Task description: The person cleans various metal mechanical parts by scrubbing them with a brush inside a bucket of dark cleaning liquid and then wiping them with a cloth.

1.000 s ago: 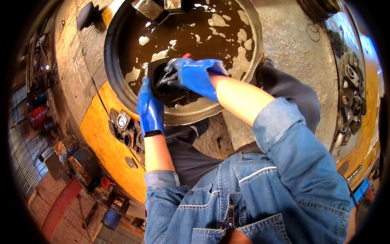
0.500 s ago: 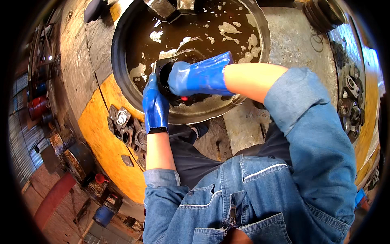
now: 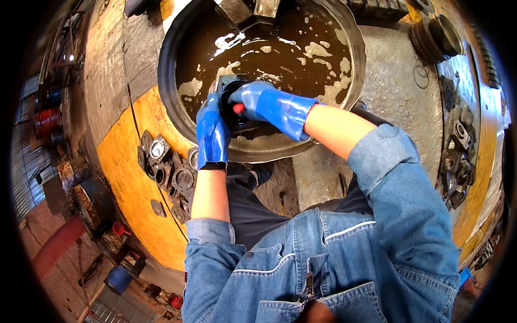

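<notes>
Both my hands wear blue rubber gloves and work over a wide round metal basin (image 3: 168,91) of brown, foamy liquid (image 3: 291,64). Closed around the near left side of a dark, wet metal part is my left hand (image 3: 212,133). That flanged metal part (image 3: 230,81) has a squarish flange and a round opening, and it is tilted up near the basin's near edge. My right hand (image 3: 253,99) is curled at the opening, gripping something with a red end (image 3: 238,109); the rest of that thing is hidden by the glove and the part.
Blocky metal pieces (image 3: 235,12) stand in the basin's far side. Several dark flanged parts (image 3: 175,175) lie on the yellow board (image 3: 132,215) at left. More metal parts (image 3: 458,156) are piled at right, beyond a grey surface (image 3: 396,81) with stacked rings (image 3: 436,36) and a wire loop.
My right hand has turned at the opening, and the red end has swung up from below the glove to its left side. The left hand keeps its hold; the whole view has shifted slightly.
</notes>
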A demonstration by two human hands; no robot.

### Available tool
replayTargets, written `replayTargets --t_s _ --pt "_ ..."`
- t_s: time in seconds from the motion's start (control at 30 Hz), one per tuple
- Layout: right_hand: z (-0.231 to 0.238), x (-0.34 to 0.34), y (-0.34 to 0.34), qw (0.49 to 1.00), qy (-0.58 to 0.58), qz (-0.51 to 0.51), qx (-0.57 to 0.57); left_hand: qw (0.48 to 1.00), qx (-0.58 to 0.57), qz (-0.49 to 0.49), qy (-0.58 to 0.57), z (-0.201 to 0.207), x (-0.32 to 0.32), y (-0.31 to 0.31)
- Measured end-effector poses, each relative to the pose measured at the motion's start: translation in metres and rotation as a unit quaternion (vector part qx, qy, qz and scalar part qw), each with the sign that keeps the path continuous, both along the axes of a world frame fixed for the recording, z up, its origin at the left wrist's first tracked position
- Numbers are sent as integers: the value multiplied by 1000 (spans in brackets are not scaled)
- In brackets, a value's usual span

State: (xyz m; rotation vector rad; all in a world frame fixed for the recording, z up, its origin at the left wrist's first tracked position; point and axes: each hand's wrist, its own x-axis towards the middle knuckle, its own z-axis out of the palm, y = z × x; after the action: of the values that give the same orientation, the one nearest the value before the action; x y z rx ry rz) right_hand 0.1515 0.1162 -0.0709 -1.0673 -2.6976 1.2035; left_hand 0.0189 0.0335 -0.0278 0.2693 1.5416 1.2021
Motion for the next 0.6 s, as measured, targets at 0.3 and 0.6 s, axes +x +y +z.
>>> replayTargets --t_s 0.3,0.6 --pt "57 34 -17 958 17 201 203 999 45 18 -21 -15 -8 -3" --pt "38 33 -14 949 146 181 212 998 54 10 16 -15 -11 -5"
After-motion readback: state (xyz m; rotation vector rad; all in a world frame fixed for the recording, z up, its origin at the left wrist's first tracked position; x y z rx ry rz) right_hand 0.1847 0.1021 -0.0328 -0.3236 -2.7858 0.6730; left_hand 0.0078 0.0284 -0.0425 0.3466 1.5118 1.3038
